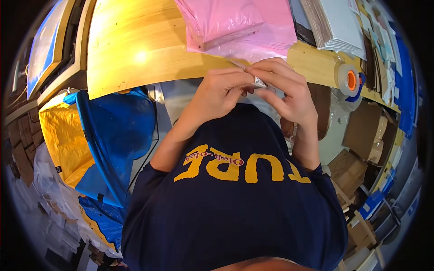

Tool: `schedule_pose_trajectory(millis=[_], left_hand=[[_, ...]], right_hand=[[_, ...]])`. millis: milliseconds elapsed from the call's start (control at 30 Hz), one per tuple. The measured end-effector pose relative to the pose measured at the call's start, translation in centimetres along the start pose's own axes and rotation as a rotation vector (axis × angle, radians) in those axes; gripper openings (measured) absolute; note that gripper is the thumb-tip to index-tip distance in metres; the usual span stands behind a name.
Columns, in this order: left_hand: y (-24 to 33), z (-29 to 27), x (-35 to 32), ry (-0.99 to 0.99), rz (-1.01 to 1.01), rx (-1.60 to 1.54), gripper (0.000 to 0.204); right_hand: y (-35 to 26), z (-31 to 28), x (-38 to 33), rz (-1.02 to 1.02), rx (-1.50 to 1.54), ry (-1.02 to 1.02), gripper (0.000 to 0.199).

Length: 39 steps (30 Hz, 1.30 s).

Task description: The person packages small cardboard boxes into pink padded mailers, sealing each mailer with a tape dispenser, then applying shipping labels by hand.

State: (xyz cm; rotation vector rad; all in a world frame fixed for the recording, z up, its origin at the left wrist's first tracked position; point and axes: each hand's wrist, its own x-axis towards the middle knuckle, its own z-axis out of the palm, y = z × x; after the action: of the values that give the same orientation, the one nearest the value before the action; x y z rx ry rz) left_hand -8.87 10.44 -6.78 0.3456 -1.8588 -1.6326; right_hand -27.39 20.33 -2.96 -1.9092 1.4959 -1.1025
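Note:
Just past the near edge of the table, in front of my chest, both hands meet over a small white printed label [260, 82]. My left hand [221, 92] is closed, its thumb and forefinger pinching the label's left side. From the right, my right hand [289, 88] curls over the same piece, fingertips and thumb bent in around it. A thin pale strip [238, 65] juts out beyond the fingertips; whether it belongs to the label I cannot tell. Beyond the hands lies a stack of pink plastic mailer bags [275, 27], with a filled pink packet [226, 22] on top.
A yellow wooden table [135, 49] curves around me. At its right lie a stack of white mailers [339, 27] and a tape roll [350, 80] on a blue-orange dispenser. A blue and yellow bag [113, 126] stands at left; cardboard boxes [366, 131] sit at lower right.

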Motion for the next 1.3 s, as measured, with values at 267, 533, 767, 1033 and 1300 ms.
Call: schedule_pose_trajectory(millis=[267,533,767,1033,1300], left_hand=[[0.5,-0.6,0.1,0.064,-0.057,0.043,0.016],[0.0,-5.8,-2.2,0.216,-0.316,0.055,0.014],[-0.1,-11.7,-7.7,0.354,-0.397,0.188,0.009],[0.6,-10.1,-7.8,0.337,-0.356,0.124,0.008],[1.4,-6.9,-3.5,0.306,-0.293,0.022,0.010]], right_hand=[[-0.9,1.3,1.2,0.053,-0.129,0.098,0.021],[3.9,-4.7,0.6,0.603,0.582,0.682,0.022],[3.1,-6.2,6.6,0.115,-0.249,0.980,0.022],[5.8,2.3,9.9,-0.280,-0.683,0.051,0.030],[3.6,-0.3,6.8,-0.123,-0.404,-0.023,0.033]])
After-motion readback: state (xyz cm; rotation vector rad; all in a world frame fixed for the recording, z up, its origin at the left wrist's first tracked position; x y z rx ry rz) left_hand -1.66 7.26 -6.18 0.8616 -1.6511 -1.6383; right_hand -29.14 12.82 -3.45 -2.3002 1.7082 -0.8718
